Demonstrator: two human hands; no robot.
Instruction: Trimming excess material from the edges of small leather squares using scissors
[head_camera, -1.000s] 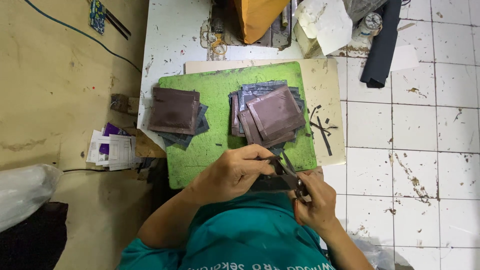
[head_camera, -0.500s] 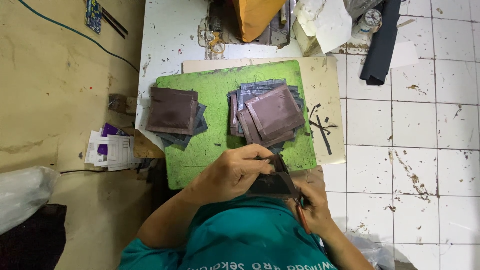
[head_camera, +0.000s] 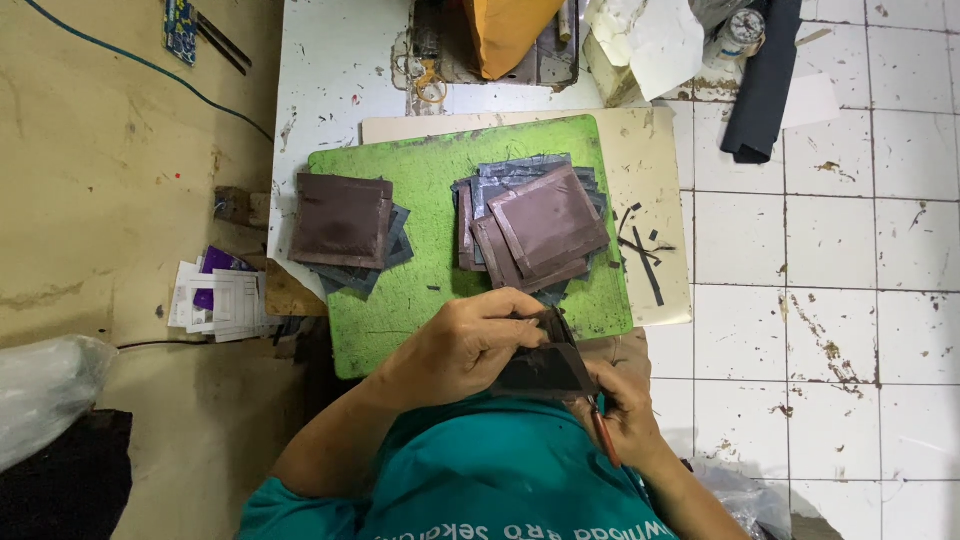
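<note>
The left hand (head_camera: 462, 350) was closed over the upper edge of a dark leather piece (head_camera: 545, 368), fingers curled across its top and the grip firmly grasping it. The piece was held off the tabletop, just past the near edge of the green cutting mat (head_camera: 440, 200) and above the person's teal shirt (head_camera: 500, 470). The right hand (head_camera: 625, 410) sat below and to the right of the piece, touching its lower corner, its grip clenched round a tool with a red-orange handle (head_camera: 603, 432). The tool's working end lay against the piece and was largely hidden; it appeared to be a pair of scissors, though the view did not settle that.

On the mat, well apart from the hands, lay two stacks. The left stack (head_camera: 342, 225) was a tidy pile of brown square pieces over grey ones, overhanging the mat's left edge. The right stack (head_camera: 535, 225) was looser, with brown pieces fanned over grey ones, and stood nearest to the hands. The mat rested on a cream board (head_camera: 640, 150), which carried dark offcut strips (head_camera: 645, 250) just beside the mat's right edge. Both lay on a scuffed white tabletop (head_camera: 330, 80). A sheaf of printed papers (head_camera: 220, 300) sat at the left of the tabletop, and a dark cloth (head_camera: 765, 80) lay on the white tiled floor (head_camera: 850, 300) at the upper right.
</note>
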